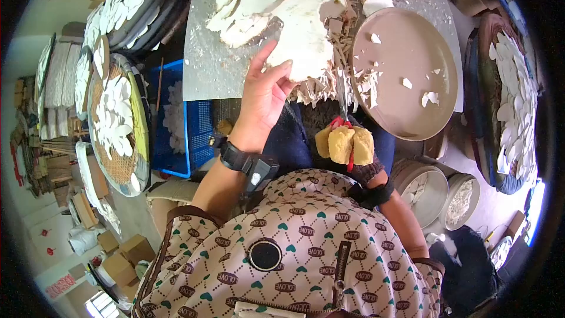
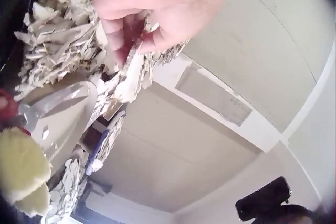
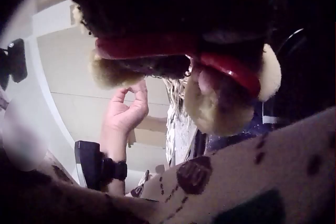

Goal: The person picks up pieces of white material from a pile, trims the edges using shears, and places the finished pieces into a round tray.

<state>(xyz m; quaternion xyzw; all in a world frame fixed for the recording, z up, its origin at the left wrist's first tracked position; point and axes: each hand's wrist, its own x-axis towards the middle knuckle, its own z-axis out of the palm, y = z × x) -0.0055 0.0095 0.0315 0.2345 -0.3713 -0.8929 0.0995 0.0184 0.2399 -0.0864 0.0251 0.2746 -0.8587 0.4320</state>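
Observation:
My left hand (image 1: 263, 94) pinches the near edge of a thin, irregular white slice (image 1: 305, 38) between thumb and fingers. In the left wrist view this slice (image 2: 130, 83) hangs edge-on under the fingertips. To its right, my right hand (image 1: 347, 144) holds scissors (image 1: 343, 97) with the blades pointing away from me, right of the slice. Red handles (image 3: 152, 46) loop around the fingers in the right wrist view. Thick yellow pads (image 1: 341, 145) cover several of the right fingers, over a dark glove.
Larger white slices (image 1: 247, 0) and scraps spread over a grey board (image 1: 203, 73). A round pan (image 1: 406, 115) with a few white bits sits at its right. A blue crate (image 1: 187, 132) stands left; trays of white pieces (image 1: 115, 115) flank both sides. Two buckets (image 1: 421, 194) stand lower right.

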